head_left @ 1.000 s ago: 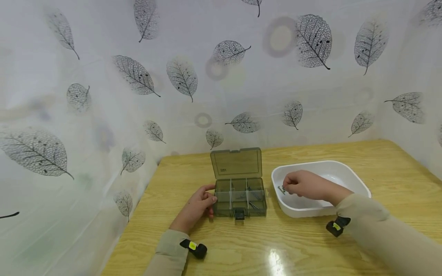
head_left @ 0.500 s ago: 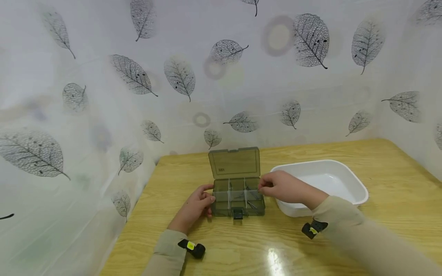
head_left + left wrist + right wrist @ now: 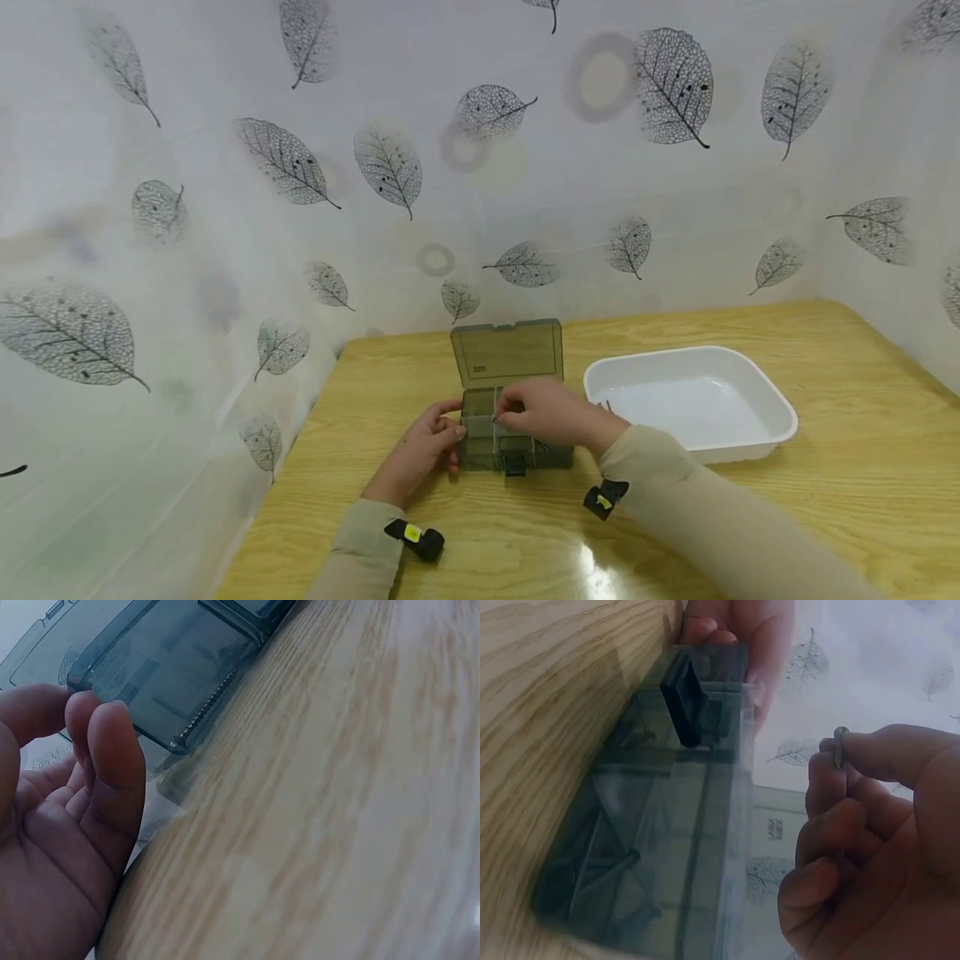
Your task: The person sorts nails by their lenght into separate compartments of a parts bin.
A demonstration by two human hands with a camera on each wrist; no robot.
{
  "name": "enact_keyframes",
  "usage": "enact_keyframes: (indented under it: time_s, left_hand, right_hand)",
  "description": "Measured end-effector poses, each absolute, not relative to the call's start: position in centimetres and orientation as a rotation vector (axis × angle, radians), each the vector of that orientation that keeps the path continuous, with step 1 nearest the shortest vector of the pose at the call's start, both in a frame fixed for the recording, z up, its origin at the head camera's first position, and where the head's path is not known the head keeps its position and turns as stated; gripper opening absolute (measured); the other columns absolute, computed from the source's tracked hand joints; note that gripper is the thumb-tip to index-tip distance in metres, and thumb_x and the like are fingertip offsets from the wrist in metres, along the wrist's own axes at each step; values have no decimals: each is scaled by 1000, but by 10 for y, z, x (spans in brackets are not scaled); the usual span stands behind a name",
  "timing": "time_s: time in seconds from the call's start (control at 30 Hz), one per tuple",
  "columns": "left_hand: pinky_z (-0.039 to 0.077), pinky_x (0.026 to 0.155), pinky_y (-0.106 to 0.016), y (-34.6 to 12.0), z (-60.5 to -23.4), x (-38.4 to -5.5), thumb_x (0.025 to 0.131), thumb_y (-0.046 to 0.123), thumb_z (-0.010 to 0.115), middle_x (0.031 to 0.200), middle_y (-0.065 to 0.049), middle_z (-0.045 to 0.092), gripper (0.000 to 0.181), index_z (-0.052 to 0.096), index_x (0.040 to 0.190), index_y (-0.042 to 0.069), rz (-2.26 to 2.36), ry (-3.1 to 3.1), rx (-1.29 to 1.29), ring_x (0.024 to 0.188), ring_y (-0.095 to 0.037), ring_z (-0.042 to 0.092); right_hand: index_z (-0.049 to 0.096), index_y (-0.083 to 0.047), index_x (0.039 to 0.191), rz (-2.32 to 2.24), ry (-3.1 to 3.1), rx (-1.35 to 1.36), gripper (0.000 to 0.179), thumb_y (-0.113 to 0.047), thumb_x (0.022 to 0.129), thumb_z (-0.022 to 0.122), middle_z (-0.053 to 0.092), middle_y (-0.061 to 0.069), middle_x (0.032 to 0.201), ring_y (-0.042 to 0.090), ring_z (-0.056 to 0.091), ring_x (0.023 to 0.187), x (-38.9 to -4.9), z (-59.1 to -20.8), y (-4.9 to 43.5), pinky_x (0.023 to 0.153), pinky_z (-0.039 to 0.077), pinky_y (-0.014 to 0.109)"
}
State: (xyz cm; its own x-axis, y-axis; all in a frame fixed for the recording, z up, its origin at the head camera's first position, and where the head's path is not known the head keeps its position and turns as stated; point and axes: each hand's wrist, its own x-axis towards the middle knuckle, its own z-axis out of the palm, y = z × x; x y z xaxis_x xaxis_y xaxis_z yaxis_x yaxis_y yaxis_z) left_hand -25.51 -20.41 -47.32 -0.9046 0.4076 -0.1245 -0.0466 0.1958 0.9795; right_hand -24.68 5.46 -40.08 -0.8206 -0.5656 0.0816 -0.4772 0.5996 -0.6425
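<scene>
A smoky clear compartment box (image 3: 478, 457) stands on the table with its lid (image 3: 510, 354) raised at the back. At its left end, my left hand (image 3: 417, 452) holds the side with thumb and fingers. My right hand (image 3: 553, 411) is over the middle of the box, pinching a small screw (image 3: 839, 747) between thumb and fingertip; the right wrist view shows it upright. Through the box wall in the left wrist view, a long dark screw (image 3: 206, 711) is visible. Several dark fasteners (image 3: 606, 871) lie in the box in the right wrist view. My right hand hides some compartments.
A white tray (image 3: 780, 417) stands to the right of the box, with a few small screws (image 3: 606, 406) at its left end. The wooden table (image 3: 525, 542) meets a leaf-printed curtain (image 3: 570, 200) behind and at the sides.
My right hand has moved left from the tray, past the box's right edge, to over its middle. My left hand has stayed at the box's left end.
</scene>
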Motion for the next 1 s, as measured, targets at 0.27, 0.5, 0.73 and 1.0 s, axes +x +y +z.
enact_keyframes:
  time_s: [0.27,0.5,0.73,1.0]
  left_hand:
    - [57,66,-37,-205,-472,-253,105,20,57,101,-12,57,53,36,153,12,1759,2106,332,70,-19,56]
    - [57,66,-37,-205,-473,-256,105,20,57,100,-12,57,52,37,153,12,1753,2111,334,70,-19,56]
    - [57,67,-36,-205,-474,-257,106,18,56,101,-12,56,51,37,153,11,1737,2125,332,71,-19,57]
    - [58,67,-37,-206,-475,-257,106,19,57,101,-12,57,52,37,153,12,1744,2121,343,71,-19,57]
  right_hand:
    - [75,-14,102,-1006,2704,-820,14,-23,100,64,65,-14,84,9,55,65,-255,-404,32,68,50,34]
    - [75,-15,101,-1030,2696,-792,13,-24,99,65,65,-13,81,11,57,66,-258,-405,31,66,50,34]
    - [74,-17,99,-1021,2701,-773,11,-24,98,66,66,-12,86,9,59,74,-258,-403,44,71,51,35]
    - [74,-16,109,-992,2664,-764,16,-26,99,66,68,-11,97,8,62,86,-254,-396,74,79,53,37]
